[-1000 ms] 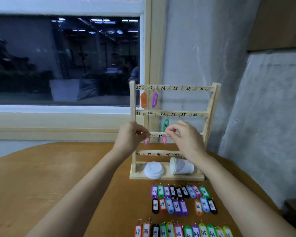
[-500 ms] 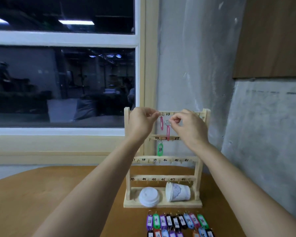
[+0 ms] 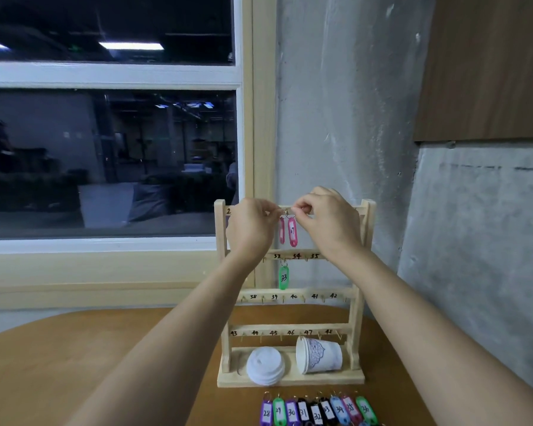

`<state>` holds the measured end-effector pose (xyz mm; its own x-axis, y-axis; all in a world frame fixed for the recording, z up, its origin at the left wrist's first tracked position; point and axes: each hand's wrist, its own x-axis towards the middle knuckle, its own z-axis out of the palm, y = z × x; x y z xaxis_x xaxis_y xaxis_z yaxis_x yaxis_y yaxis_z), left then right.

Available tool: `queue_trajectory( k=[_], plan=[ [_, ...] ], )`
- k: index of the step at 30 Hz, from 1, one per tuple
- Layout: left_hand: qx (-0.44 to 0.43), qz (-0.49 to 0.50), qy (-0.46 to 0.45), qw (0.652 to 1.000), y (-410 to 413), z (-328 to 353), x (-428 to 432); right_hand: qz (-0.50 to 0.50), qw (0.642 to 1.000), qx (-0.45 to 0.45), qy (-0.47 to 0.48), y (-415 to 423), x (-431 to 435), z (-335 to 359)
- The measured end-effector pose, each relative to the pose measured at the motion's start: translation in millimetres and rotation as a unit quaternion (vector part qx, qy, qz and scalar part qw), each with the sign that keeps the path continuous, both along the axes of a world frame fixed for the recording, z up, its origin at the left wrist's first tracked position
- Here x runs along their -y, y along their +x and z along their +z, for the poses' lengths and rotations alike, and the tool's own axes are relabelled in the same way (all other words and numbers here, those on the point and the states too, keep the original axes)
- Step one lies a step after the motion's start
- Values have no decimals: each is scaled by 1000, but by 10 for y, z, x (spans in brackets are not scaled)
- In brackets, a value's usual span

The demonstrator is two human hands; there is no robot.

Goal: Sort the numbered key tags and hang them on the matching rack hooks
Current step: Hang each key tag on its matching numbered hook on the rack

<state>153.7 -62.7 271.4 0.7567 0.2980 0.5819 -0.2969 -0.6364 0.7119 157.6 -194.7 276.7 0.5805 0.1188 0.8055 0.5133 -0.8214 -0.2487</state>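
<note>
A wooden rack (image 3: 357,305) with numbered hook rows stands on the table against the wall. Both hands are raised to its top rail. My left hand (image 3: 253,226) pinches the ring of a pink tag (image 3: 282,231) seen edge-on. My right hand (image 3: 330,219) pinches the ring of a second pink tag (image 3: 292,232) right beside it. Whether either ring sits on a hook is hidden by my fingers. A green tag marked 33 (image 3: 283,277) hangs from the second rail. A row of coloured numbered tags (image 3: 317,412) lies on the table in front of the rack.
On the rack's base sit a white cup lid (image 3: 265,365) and a paper cup (image 3: 319,355) lying on its side. The round wooden table (image 3: 74,358) extends left. A window and concrete wall stand close behind the rack.
Both hands rose from the third rail to the top rail, carrying the two pink tags. The camera tilted upward, so fewer table tags show.
</note>
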Motion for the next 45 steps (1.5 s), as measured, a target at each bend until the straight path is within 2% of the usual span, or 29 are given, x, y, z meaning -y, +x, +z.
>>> queue_trajectory(
  k=[5, 9, 11, 17, 22, 26, 31, 37, 45],
  plan=[
    [14, 12, 37, 999, -53, -40, -16, -28, 999, 35, 12, 82, -88, 0],
    [32, 25, 75, 996, -107, -118, -72, -64, 996, 40, -56, 44, -95, -31],
    [40, 14, 88, 995, -151, -165, -110, -63, 994, 39, -79, 11, -82, -75],
    [39, -24, 132, 990, -350, -536, -248, -19, 998, 15, -62, -197, 18, -468],
    [-90, -29, 136, 986, -463, -1289, -421, 7, 993, -87, -83, -372, 66, -1109],
    [-200, -48, 141, 969, -528, -1922, -508, 11, 980, -172, -104, -453, 74, -1605],
    [-281, -60, 139, 948, -580, -2480, -513, 24, 958, -256, -123, -565, 45, -2078],
    [-307, -72, 151, 937, -516, -2712, -443, 86, 931, -337, -115, -655, 12, -2408],
    [-317, -78, 168, 930, -491, -2830, -355, 131, 905, -366, -173, -702, -49, -2545]
  ],
)
